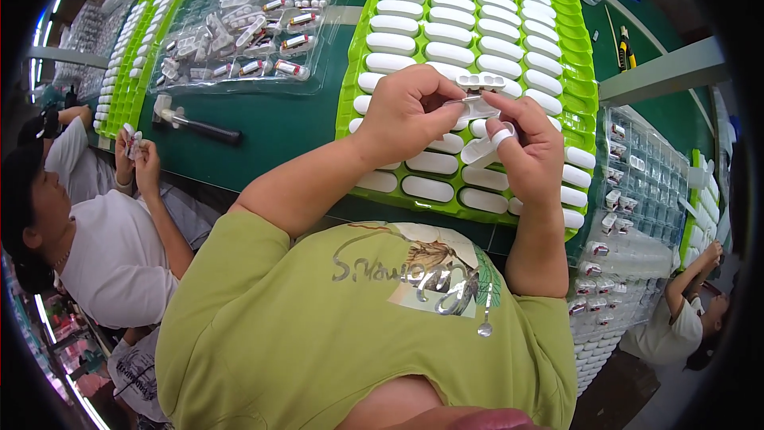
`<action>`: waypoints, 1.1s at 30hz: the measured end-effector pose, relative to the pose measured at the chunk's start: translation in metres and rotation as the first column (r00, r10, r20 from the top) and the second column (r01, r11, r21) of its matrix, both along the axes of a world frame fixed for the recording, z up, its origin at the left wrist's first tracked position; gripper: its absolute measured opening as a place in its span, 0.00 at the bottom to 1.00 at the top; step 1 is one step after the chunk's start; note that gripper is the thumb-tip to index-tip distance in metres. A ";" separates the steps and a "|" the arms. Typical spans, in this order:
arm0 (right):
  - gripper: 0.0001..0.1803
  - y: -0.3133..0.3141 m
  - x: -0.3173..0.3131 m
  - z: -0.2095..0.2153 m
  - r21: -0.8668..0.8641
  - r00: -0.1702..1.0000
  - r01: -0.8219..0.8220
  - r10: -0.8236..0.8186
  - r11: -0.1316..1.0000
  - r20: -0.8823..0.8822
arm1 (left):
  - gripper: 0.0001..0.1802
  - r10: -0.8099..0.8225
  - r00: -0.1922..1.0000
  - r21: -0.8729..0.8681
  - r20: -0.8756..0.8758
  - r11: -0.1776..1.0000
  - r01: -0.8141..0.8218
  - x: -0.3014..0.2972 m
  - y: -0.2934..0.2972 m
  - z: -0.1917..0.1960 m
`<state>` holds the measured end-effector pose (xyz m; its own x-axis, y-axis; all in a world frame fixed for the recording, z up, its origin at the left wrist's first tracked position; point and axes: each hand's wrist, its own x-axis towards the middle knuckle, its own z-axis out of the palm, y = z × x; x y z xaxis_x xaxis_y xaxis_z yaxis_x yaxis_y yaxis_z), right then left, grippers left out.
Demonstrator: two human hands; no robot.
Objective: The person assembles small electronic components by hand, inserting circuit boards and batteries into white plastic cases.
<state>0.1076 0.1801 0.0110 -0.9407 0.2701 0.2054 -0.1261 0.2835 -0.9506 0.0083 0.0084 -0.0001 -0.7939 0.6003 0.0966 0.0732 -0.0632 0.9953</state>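
My left hand (407, 111) is closed, thumb and forefinger pinching the edge of a small pale plastic part (469, 100). My right hand (529, 143) meets it from the other side, forefinger against the same part and a white band (502, 137) round one digit. Under its fingers hangs a hollow white oval shell (480, 153), which it seems to hold. A white piece with a row of round recesses (481, 81) shows just beyond the fingertips. Both hands hover over a bright green tray (585, 80) filled with rows of white oval cases (434, 162).
A clear tray (318, 80) of loose small parts lies far left, with a black-handled hammer (203, 129) before it. Right stand a grey post (660, 72), more clear trays (645, 159) and a yellow-black cutter (625, 49). Co-workers sit left (119, 247) and right (676, 318).
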 end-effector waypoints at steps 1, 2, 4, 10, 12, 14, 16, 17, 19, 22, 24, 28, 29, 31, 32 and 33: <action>0.13 0.000 0.000 -0.001 -0.060 1.000 0.015 -0.017 0.998 -0.026 | 0.05 -0.013 0.997 -0.019 0.071 1.000 0.014 0.000 0.000 0.004; 0.13 0.001 0.001 0.001 -0.061 1.000 0.016 -0.017 0.998 -0.024 | 0.06 -0.023 0.990 -0.036 0.142 0.999 0.029 0.000 -0.001 0.007; 0.08 0.007 0.002 0.005 -0.346 0.998 0.043 -0.024 0.937 0.056 | 0.07 -0.018 0.984 -0.050 0.176 0.998 0.027 -0.002 -0.001 0.011; 0.07 0.009 -0.001 0.004 -0.513 0.996 0.083 -0.059 0.854 0.064 | 0.12 0.035 0.964 0.045 0.265 0.998 -0.049 -0.015 -0.002 0.002; 0.08 0.008 -0.001 0.004 -0.494 0.994 0.085 -0.040 0.865 0.100 | 0.12 0.063 0.962 0.085 0.267 0.992 -0.089 -0.017 -0.002 0.001; 0.10 0.008 0.000 0.002 -0.304 0.969 0.099 -0.023 0.948 0.244 | 0.13 0.057 0.919 0.168 0.389 0.977 -0.132 -0.018 -0.003 0.002; 0.11 0.004 0.001 0.000 -0.232 0.964 0.116 -0.053 0.966 0.261 | 0.12 0.044 0.899 0.207 0.436 0.967 -0.148 -0.022 -0.004 0.002; 0.11 0.002 0.001 0.000 -0.162 0.959 0.112 -0.064 0.980 0.276 | 0.11 0.029 0.876 0.245 0.482 0.955 -0.166 -0.024 -0.006 0.001; 0.11 -0.001 -0.001 -0.001 -0.093 0.954 0.106 -0.074 0.990 0.290 | 0.11 0.004 0.861 0.286 0.508 0.942 -0.174 -0.028 -0.009 0.001; 0.11 -0.005 -0.002 -0.004 -0.034 0.949 0.143 -0.127 0.989 0.290 | 0.10 -0.092 0.846 0.324 0.526 0.941 -0.099 -0.028 -0.012 0.001; 0.11 -0.005 -0.003 -0.007 -0.045 0.958 0.159 -0.143 0.986 0.247 | 0.08 -0.158 0.842 0.321 0.516 0.947 -0.019 -0.026 -0.011 0.002; 0.11 -0.009 -0.004 -0.008 -0.150 0.976 0.170 -0.146 0.974 0.161 | 0.03 -0.264 0.893 0.248 0.364 0.952 0.180 -0.007 -0.007 0.010; 0.10 -0.010 -0.003 -0.007 -0.208 0.984 0.141 -0.115 0.968 0.134 | 0.03 -0.319 0.855 0.270 0.409 0.937 0.221 -0.004 -0.006 0.010; 0.09 -0.010 -0.003 -0.005 -0.266 0.991 0.110 -0.084 0.958 0.106 | 0.02 -0.352 0.809 0.249 0.472 0.933 0.260 -0.001 -0.005 0.009; 0.07 -0.010 -0.002 -0.002 -0.324 0.986 0.080 -0.027 0.943 0.165 | 0.02 -0.352 0.808 0.249 0.473 0.933 0.261 -0.002 -0.005 0.008; 0.05 -0.010 -0.002 -0.001 -0.384 0.975 0.054 0.034 0.922 0.219 | 0.02 -0.339 0.830 0.268 0.443 0.934 0.238 -0.004 -0.006 0.007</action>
